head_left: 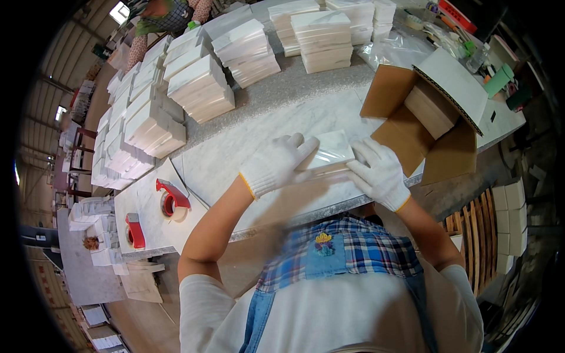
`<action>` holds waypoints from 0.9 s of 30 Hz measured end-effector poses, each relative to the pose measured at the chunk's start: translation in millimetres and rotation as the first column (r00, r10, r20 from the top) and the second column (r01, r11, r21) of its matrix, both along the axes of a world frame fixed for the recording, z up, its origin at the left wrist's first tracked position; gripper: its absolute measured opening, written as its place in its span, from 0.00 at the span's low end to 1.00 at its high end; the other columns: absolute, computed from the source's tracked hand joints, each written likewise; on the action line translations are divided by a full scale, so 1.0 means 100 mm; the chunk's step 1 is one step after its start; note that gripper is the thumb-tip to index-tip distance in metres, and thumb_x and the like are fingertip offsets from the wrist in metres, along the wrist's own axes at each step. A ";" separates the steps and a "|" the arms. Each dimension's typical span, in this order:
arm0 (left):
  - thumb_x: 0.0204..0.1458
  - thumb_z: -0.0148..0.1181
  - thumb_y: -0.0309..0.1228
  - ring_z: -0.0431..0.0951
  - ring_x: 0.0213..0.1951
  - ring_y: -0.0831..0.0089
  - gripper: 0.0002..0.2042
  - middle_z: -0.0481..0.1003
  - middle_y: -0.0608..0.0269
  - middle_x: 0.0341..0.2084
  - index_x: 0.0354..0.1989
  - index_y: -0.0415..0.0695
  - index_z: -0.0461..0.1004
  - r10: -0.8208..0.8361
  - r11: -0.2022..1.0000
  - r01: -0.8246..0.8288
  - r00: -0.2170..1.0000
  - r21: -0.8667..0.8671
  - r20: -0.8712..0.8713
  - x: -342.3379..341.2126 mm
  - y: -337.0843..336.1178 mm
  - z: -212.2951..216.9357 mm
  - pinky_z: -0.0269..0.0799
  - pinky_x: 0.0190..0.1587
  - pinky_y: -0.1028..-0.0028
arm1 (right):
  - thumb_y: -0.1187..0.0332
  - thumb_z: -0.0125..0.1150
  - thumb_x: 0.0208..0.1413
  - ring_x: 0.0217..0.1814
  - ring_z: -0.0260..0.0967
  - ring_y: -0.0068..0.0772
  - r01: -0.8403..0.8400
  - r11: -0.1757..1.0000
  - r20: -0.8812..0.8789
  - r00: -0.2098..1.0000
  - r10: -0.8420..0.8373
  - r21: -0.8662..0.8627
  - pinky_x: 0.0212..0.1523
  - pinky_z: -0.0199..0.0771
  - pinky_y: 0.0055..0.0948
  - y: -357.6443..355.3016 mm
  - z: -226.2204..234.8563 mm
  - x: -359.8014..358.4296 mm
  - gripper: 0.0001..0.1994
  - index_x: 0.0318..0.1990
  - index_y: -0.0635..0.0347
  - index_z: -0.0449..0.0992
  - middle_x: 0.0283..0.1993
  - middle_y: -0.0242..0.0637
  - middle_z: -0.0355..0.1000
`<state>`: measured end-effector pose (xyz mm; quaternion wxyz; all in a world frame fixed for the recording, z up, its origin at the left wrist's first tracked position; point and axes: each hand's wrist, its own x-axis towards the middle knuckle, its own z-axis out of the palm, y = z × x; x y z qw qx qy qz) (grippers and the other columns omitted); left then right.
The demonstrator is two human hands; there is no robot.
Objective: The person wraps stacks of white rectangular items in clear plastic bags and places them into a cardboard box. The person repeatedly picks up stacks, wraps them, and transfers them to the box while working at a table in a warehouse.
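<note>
In white knitted gloves, both of my hands press against a short stack of white marble tiles (329, 148) on the marble slab tabletop (235, 154). The stack has a glossy top, like clear film. My left hand (279, 160) grips its left end, thumb along the near side. At its right end my right hand (378, 173) has its fingers curled over the edge. To the right, an open cardboard box (393, 94) lies with its flaps spread towards me. Tiles (431, 109) standing close together show inside it.
Rows of tile stacks (200, 88) fill the table's far left and back. Two red tape dispensers (172, 197) sit at the left. Clear plastic (397, 54), tools and a green roll (499, 80) lie at the back right. Another person (162, 17) stands beyond the stacks. Wooden slats (474, 235) stand at lower right.
</note>
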<state>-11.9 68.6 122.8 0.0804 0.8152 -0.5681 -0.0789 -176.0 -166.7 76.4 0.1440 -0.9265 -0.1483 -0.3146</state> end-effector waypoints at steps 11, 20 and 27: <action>0.48 0.75 0.45 0.75 0.52 0.45 0.38 0.72 0.46 0.53 0.67 0.49 0.68 0.041 0.998 -0.040 0.999 0.046 -0.010 -0.08 0.03 -0.04 0.74 0.54 0.54 | 0.67 0.69 0.55 0.55 0.77 0.50 0.157 0.959 -0.016 0.987 -0.157 0.235 0.54 0.78 0.42 -0.01 -0.33 -0.20 0.13 0.46 0.59 0.83 0.53 0.48 0.79; 0.63 0.62 0.50 0.79 0.48 0.55 0.32 0.78 0.49 0.51 0.68 0.38 0.68 0.257 0.853 -0.416 0.861 -0.316 -0.440 0.05 0.28 -0.63 0.75 0.52 0.63 | 0.41 0.51 0.67 0.74 0.65 0.57 0.511 0.591 -0.653 0.756 0.035 0.624 0.72 0.62 0.39 0.12 -0.25 0.31 0.39 0.73 0.65 0.65 0.71 0.62 0.66; 0.61 0.56 0.61 0.82 0.51 0.57 0.36 0.82 0.44 0.50 0.62 0.38 0.77 0.621 0.699 -0.652 0.350 0.293 -0.701 0.02 0.27 -0.51 0.74 0.55 0.62 | 0.37 0.54 0.63 0.70 0.70 0.57 0.533 0.626 -0.783 0.584 0.214 0.569 0.69 0.66 0.41 0.11 -0.19 0.50 0.44 0.72 0.70 0.64 0.66 0.63 0.72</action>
